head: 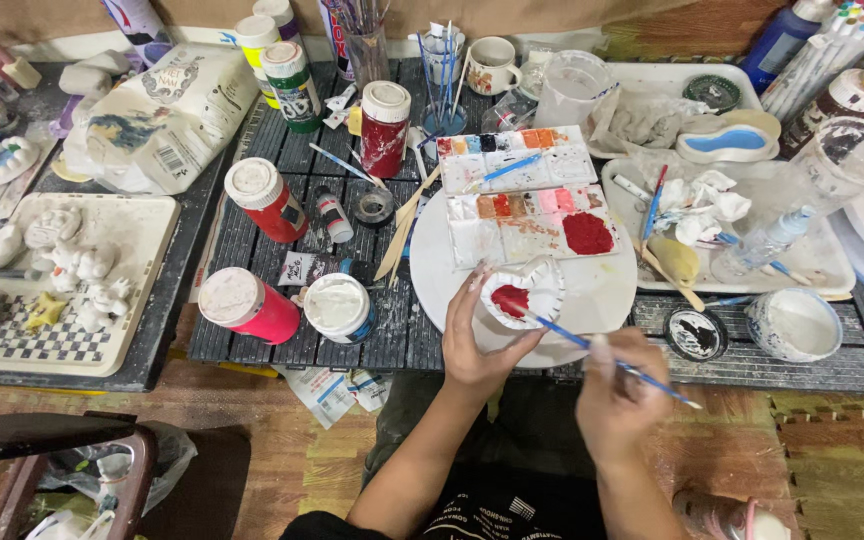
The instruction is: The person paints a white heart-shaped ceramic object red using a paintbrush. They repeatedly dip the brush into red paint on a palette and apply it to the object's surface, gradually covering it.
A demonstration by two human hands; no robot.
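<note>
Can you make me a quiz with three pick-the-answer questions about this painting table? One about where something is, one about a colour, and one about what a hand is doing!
1. Where does the heart-shaped dish sit?
A. over the round white plate
B. on the checkered tray
C. on the floor

2. What colour is the paint inside the dish?
A. green
B. red
C. yellow

3. What is the right hand doing?
A. resting open on the table
B. gripping a jar
C. holding a blue paintbrush

Answers:
1 A, the left hand steadies it above the plate.
2 B, a red patch shows at the brush tip.
3 C, its fingers pinch the brush handle.
</note>
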